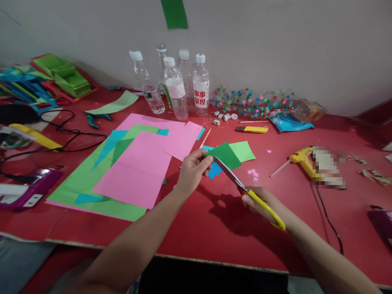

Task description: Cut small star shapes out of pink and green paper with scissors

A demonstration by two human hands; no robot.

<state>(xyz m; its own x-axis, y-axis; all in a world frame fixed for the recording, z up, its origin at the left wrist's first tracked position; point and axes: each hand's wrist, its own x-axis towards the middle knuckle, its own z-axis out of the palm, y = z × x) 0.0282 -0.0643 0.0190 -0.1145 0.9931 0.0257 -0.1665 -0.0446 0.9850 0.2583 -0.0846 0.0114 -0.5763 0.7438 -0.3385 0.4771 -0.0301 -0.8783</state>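
Dark green paper [228, 156] is pinched at its left corner by my left hand [194, 169]. My right hand [260, 203] is wrapped round the yellow handles of the scissors [265, 207], whose blades point up and left. The blade tips lie at the green paper, close to my left fingertips. Beneath and behind the dark green paper, a light green piece [243, 151] and blue pieces [215, 169] rest on the table. Small pink stars [253, 174] lie just right of the blades.
Pink sheets [134, 171] and green sheets [73, 183] overlap on the red table [190, 228] at left. Plastic bottles [201, 87] stand by the wall. A yellow cutter [252, 129] and glue gun [304, 161] lie right, the gun's cord trailing toward the front.
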